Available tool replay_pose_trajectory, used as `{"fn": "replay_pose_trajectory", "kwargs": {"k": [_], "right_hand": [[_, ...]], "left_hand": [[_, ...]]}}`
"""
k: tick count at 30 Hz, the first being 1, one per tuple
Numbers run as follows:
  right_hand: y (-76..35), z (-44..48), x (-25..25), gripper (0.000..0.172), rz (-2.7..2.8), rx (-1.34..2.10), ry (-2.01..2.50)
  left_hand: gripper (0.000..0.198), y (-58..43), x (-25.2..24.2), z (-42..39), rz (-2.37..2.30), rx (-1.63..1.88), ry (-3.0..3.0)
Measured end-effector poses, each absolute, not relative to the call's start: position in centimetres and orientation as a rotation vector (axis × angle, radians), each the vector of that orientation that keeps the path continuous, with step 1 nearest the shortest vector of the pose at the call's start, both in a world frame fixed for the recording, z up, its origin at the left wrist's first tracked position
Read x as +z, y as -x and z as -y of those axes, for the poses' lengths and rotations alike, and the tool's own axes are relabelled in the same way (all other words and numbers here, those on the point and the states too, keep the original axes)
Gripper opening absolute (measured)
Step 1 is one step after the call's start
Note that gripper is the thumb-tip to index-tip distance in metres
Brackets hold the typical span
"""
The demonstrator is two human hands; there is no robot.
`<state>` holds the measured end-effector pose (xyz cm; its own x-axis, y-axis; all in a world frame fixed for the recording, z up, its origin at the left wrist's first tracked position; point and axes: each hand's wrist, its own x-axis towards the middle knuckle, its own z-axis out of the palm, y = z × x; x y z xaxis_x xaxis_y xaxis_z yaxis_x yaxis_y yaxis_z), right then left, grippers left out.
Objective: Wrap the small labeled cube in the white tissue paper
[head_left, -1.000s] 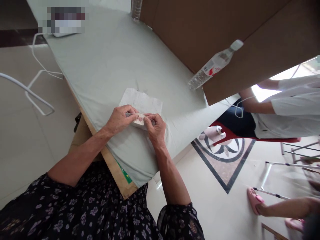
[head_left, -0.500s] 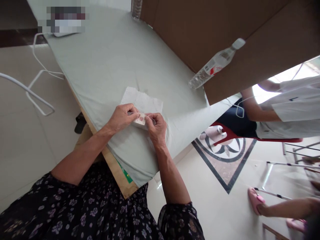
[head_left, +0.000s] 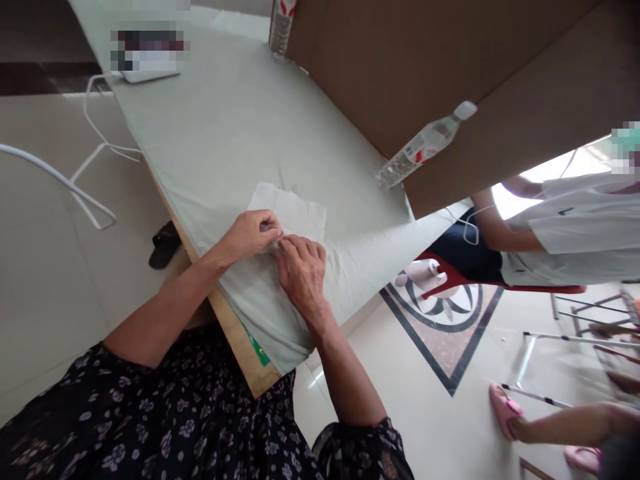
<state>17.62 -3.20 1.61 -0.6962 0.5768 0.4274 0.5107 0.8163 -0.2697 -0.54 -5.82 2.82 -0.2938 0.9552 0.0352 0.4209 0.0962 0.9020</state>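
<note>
My left hand [head_left: 254, 233] pinches with thumb and fingertips at the near edge of a white, tissue-like paper [head_left: 293, 205] on the cloth-covered table. Fingers bent, my right hand [head_left: 303, 268] meets it there, its fingertips touching those of the left. Between them the pinched bit of paper is almost wholly hidden by the fingers. The rest of the paper lies flat and slightly creased beyond the hands.
A plastic bottle [head_left: 425, 147] stands by a brown cardboard panel [head_left: 425, 73]; a second bottle [head_left: 283, 30] is farther back. A white device [head_left: 150, 75] with a cable lies far left. A person in a white shirt [head_left: 565, 223] sits at right.
My right hand has turned over, back upward, with its fingers now against the left fingertips. The pale strip with reddish spots between the thumbs is now covered.
</note>
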Motion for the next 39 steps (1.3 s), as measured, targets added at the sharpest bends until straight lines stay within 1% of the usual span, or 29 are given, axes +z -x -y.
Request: {"fn": "replay_pose_trajectory", "kwargs": {"k": [1, 3, 4, 5, 8, 12, 16, 18, 21, 23, 26, 30, 32, 35, 39], "right_hand": [[-17.5, 3.0, 1.4, 0.023, 2.51, 0.16, 0.819], [-17.3, 2.7, 1.2, 0.024, 2.539, 0.121, 0.831], [-17.2, 2.5, 1.2, 0.024, 2.555, 0.097, 0.833], [-17.1, 2.4, 1.2, 0.024, 2.571, 0.071, 0.838], [-16.7, 2.1, 1.5, 0.022, 2.613, -0.018, 0.851], [-16.3, 1.7, 1.8, 0.02, 2.671, -0.085, 0.818], [-16.3, 1.5, 1.9, 0.019, 2.709, -0.059, 0.805], [-16.4, 1.5, 1.8, 0.019, 2.711, -0.061, 0.804], [-16.3, 1.4, 1.7, 0.017, 2.704, -0.084, 0.791], [-16.2, 1.4, 1.7, 0.016, 2.697, -0.103, 0.779], [-16.1, 1.3, 1.9, 0.015, 2.7, -0.141, 0.765], [-16.0, 1.4, 2.3, 0.015, 2.717, -0.122, 0.766], [-16.0, 1.4, 2.4, 0.021, 2.702, -0.049, 0.783], [-16.0, 1.3, 2.3, 0.039, 2.654, 0.066, 0.822], [-16.0, 1.2, 2.6, 0.044, 2.614, 0.174, 0.848]], "left_hand": [[0.029, 1.0, 2.9, 6.4, -1.777, 1.169, -1.362], [0.052, 2.1, 2.9, 7.6, -1.788, 1.144, -1.375], [0.059, 2.7, 2.9, 8.0, -1.806, 1.109, -1.367], [0.06, 3.2, 2.8, 8.4, -1.816, 1.089, -1.343], [0.054, 4.3, 2.3, 8.7, -1.934, 1.015, -1.311], [0.046, 4.3, 1.6, 8.6, -2.22, 0.904, -1.327], [0.05, 4.3, 1.0, 9.2, -2.371, 0.914, -1.286], [0.048, 4.6, 0.5, 9.4, -2.398, 0.915, -1.295], [0.039, 5.0, 0.2, 8.9, -2.363, 0.957, -1.332], [0.033, 5.0, 0.4, 8.5, -2.249, 0.961, -1.329], [0.026, 4.3, 1.5, 7.9, -2.063, 0.979, -1.256], [0.017, 2.2, 3.4, 7.5, -2.023, 1.115, -1.124], [0.017, 1.0, 3.9, 7.1, -1.964, 1.166, -1.015], [0.015, -0.4, 4.3, 6.3, -1.833, 1.249, -0.91], [0.001, -1.0, 4.7, 5.8, -1.7, 1.239, -0.86]]}}
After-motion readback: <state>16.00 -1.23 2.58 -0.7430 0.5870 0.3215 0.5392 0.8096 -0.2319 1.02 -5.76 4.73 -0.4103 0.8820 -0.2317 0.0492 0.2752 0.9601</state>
